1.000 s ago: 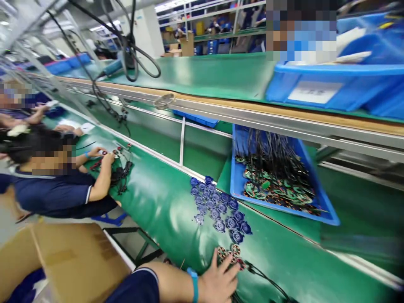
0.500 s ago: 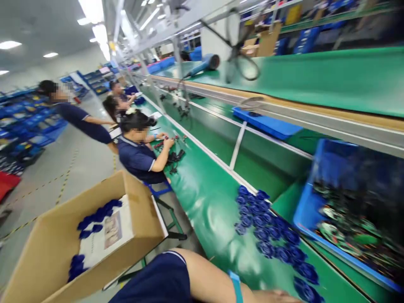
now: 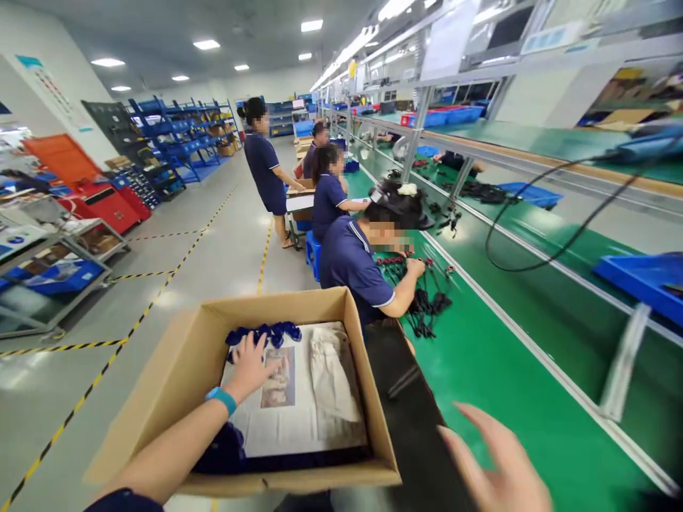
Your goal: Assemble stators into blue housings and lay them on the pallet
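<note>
My left hand (image 3: 253,366), with a turquoise band at the wrist, reaches into an open cardboard box (image 3: 373,419). Its fingers are spread just beside a row of dark blue round parts (image 3: 288,331) along the box's far wall. Whether the fingertips touch those parts I cannot tell. Under the hand lies a printed newspaper sheet (image 3: 269,430), and a crumpled white piece (image 3: 331,373) rests on its right side. More dark blue parts (image 3: 221,449) sit in the near left corner. Slightly blurred, my right hand (image 3: 499,466) hovers by the green bench, thumb and fingers apart, holding nothing.
A co-worker (image 3: 352,263) sits beyond the box, handling black cabled parts (image 3: 427,306) on the green bench (image 3: 480,363). Other people are farther back. A black cable loop (image 3: 494,235) hangs from the upper shelf; a blue tray (image 3: 640,281) is at right.
The view has swung left, bringing the box to the middle. My left hand now shows inside it and my right hand over the bench side. The blue parts on the bench have left view.
</note>
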`<action>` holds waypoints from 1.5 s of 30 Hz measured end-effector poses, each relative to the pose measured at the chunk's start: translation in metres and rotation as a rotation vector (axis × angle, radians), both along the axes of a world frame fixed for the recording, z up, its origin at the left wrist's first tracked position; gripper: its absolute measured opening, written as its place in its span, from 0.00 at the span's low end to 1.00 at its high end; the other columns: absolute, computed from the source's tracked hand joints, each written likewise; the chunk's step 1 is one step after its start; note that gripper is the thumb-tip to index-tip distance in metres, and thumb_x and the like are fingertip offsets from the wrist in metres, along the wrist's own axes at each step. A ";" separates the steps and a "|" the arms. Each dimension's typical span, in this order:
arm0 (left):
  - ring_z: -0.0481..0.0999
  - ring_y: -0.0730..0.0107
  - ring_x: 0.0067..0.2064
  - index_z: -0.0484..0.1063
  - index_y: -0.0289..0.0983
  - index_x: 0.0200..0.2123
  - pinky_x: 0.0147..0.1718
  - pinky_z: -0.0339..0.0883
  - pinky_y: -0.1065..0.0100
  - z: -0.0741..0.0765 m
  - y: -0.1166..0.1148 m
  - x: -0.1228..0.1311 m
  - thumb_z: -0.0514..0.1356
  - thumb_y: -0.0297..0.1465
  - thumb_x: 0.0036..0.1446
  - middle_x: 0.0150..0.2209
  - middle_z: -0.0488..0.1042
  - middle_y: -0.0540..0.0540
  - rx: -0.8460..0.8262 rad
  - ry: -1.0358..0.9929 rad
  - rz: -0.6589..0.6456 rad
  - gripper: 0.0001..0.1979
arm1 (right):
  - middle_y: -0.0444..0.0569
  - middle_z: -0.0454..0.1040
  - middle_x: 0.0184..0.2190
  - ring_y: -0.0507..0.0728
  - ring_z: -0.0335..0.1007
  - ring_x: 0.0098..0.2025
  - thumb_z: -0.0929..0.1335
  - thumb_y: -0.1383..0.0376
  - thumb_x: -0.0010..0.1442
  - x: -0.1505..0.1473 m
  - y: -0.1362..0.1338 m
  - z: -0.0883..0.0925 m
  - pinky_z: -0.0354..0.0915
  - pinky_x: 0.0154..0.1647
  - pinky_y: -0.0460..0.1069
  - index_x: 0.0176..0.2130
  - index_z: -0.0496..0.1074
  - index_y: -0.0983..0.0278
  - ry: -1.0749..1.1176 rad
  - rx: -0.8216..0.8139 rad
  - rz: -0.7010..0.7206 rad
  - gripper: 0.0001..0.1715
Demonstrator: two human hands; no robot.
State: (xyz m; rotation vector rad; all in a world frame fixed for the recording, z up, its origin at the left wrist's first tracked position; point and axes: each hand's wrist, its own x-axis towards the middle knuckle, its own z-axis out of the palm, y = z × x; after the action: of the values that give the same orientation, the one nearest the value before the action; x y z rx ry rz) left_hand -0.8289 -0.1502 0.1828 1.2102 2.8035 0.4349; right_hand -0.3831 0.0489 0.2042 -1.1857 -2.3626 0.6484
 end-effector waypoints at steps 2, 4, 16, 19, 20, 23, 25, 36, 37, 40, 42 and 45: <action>0.39 0.24 0.72 0.54 0.38 0.71 0.61 0.41 0.23 -0.039 -0.030 -0.059 0.64 0.51 0.53 0.74 0.41 0.27 -0.241 0.036 0.123 0.47 | 0.56 0.69 0.59 0.69 0.61 0.63 0.65 0.51 0.64 -0.115 -0.009 0.008 0.59 0.67 0.64 0.58 0.72 0.59 0.059 0.045 0.289 0.27; 0.33 0.25 0.73 0.48 0.45 0.72 0.60 0.42 0.23 -0.079 -0.047 -0.096 0.66 0.51 0.50 0.75 0.33 0.32 -0.380 0.040 0.157 0.52 | 0.56 0.70 0.60 0.69 0.62 0.63 0.69 0.55 0.62 -0.229 -0.022 0.001 0.57 0.66 0.65 0.61 0.70 0.60 -0.065 0.039 0.563 0.29; 0.62 0.36 0.63 0.39 0.55 0.72 0.53 0.62 0.38 -0.169 -0.034 -0.134 0.64 0.45 0.58 0.75 0.34 0.34 -0.313 0.086 0.026 0.47 | 0.58 0.31 0.76 0.77 0.29 0.74 0.77 0.50 0.51 -0.475 -0.036 -0.163 0.47 0.65 0.75 0.73 0.36 0.46 -0.735 0.043 0.758 0.68; 0.66 0.38 0.59 0.42 0.56 0.72 0.52 0.63 0.41 -0.173 -0.036 -0.146 0.63 0.44 0.60 0.75 0.41 0.34 -0.334 0.091 -0.066 0.44 | 0.61 0.38 0.74 0.79 0.36 0.72 0.76 0.48 0.54 -0.481 -0.041 -0.172 0.52 0.62 0.73 0.73 0.41 0.48 -0.700 0.089 0.741 0.62; 0.67 0.39 0.58 0.43 0.56 0.72 0.51 0.64 0.41 -0.174 -0.036 -0.149 0.63 0.44 0.60 0.74 0.43 0.33 -0.346 0.099 -0.087 0.43 | 0.63 0.42 0.73 0.78 0.39 0.71 0.75 0.48 0.56 -0.481 -0.043 -0.174 0.54 0.62 0.72 0.73 0.44 0.50 -0.686 0.104 0.735 0.59; 0.69 0.39 0.55 0.47 0.55 0.71 0.48 0.66 0.45 -0.176 -0.035 -0.157 0.62 0.44 0.61 0.73 0.47 0.30 -0.376 0.131 -0.120 0.40 | 0.67 0.50 0.70 0.76 0.45 0.70 0.73 0.47 0.59 -0.476 -0.045 -0.178 0.58 0.61 0.69 0.71 0.52 0.55 -0.651 0.137 0.735 0.50; 0.70 0.39 0.54 0.51 0.53 0.71 0.46 0.67 0.47 -0.177 -0.033 -0.161 0.61 0.45 0.61 0.72 0.46 0.28 -0.376 0.146 -0.123 0.38 | 0.65 0.48 0.71 0.75 0.45 0.70 0.72 0.47 0.59 -0.472 -0.044 -0.182 0.61 0.59 0.68 0.70 0.55 0.54 -0.636 0.145 0.750 0.47; 0.76 0.53 0.47 0.62 0.49 0.66 0.42 0.73 0.59 -0.183 -0.031 -0.163 0.56 0.41 0.67 0.67 0.56 0.29 -0.407 0.124 -0.156 0.25 | 0.68 0.49 0.69 0.75 0.52 0.64 0.67 0.51 0.65 -0.478 -0.056 -0.203 0.69 0.51 0.67 0.66 0.58 0.63 -0.521 0.074 0.699 0.38; 0.76 0.55 0.46 0.62 0.49 0.66 0.40 0.73 0.60 -0.181 -0.029 -0.163 0.56 0.40 0.67 0.66 0.57 0.30 -0.408 0.126 -0.163 0.25 | 0.68 0.50 0.69 0.74 0.52 0.63 0.67 0.52 0.64 -0.479 -0.056 -0.202 0.69 0.51 0.67 0.66 0.58 0.63 -0.518 0.067 0.692 0.37; 0.77 0.56 0.44 0.64 0.47 0.65 0.38 0.74 0.61 -0.175 -0.022 -0.160 0.56 0.38 0.67 0.65 0.59 0.30 -0.405 0.142 -0.173 0.24 | 0.67 0.57 0.65 0.71 0.53 0.62 0.69 0.54 0.62 -0.482 -0.055 -0.197 0.71 0.50 0.63 0.63 0.60 0.64 -0.513 0.044 0.666 0.35; 0.77 0.55 0.42 0.65 0.46 0.64 0.36 0.74 0.61 -0.174 -0.017 -0.159 0.58 0.38 0.66 0.63 0.60 0.28 -0.405 0.155 -0.158 0.24 | 0.64 0.62 0.60 0.69 0.56 0.61 0.69 0.56 0.60 -0.482 -0.055 -0.193 0.71 0.49 0.60 0.62 0.61 0.63 -0.507 0.028 0.652 0.34; 0.78 0.53 0.42 0.63 0.47 0.65 0.36 0.74 0.60 -0.175 -0.011 -0.159 0.60 0.41 0.64 0.63 0.58 0.27 -0.409 0.165 -0.145 0.28 | 0.60 0.67 0.55 0.68 0.58 0.58 0.70 0.59 0.58 -0.483 -0.054 -0.188 0.72 0.47 0.58 0.60 0.63 0.63 -0.489 0.007 0.632 0.33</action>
State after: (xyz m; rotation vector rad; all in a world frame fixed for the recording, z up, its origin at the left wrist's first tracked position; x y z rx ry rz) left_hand -0.9884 -0.1611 0.0082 1.3850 2.7121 -0.2475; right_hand -0.8658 -0.0048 0.0164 -0.6169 -3.1925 0.5781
